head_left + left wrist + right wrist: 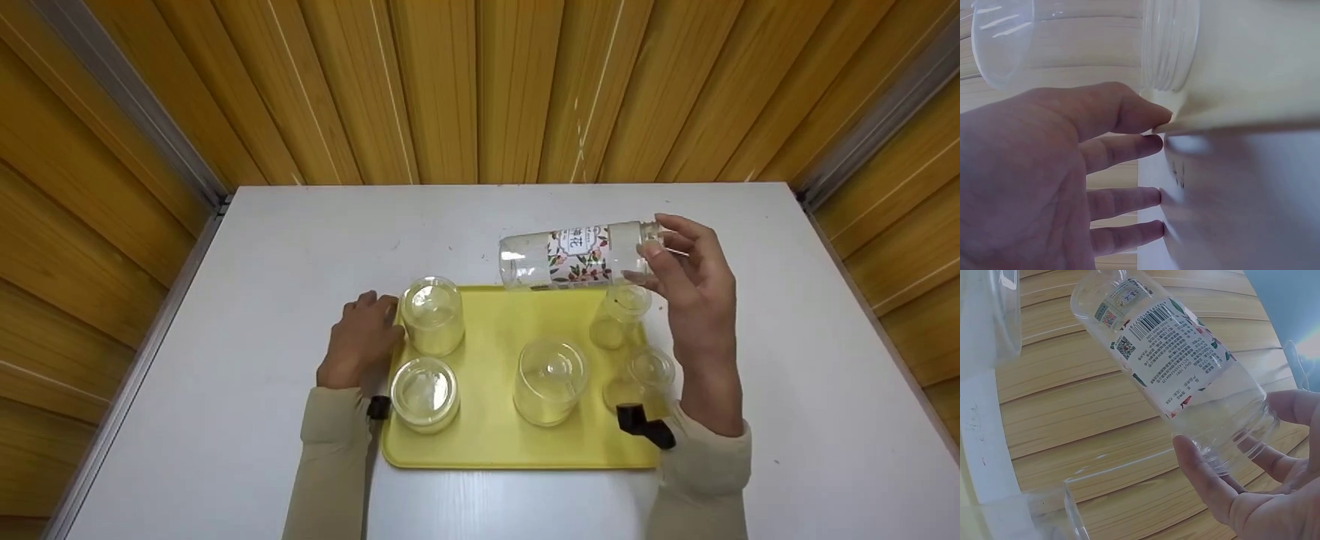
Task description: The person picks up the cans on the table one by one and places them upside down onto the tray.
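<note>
My right hand (694,277) grips the neck of a clear jar (521,262) with a floral label, thumb on one side and fingers round the other. The jar lies nearly level in the air above the far edge of the yellow tray (487,442), its base pointing left. In the right wrist view, the jar's label (1168,354) shows a barcode and small print. My left hand (364,337) pinches the tray's left rim between thumb and forefinger, the other fingertips touching the table. Beside it a clear jar (433,319) stands mouth down; its threaded neck (1168,45) meets the tray.
Another clear jar (425,394) stands at the tray's near left, and one (551,382) right of its middle. Two narrower clear containers (619,319) stand along the right side, partly behind my right wrist. The white table (300,247) meets a wood-patterned wall (480,90).
</note>
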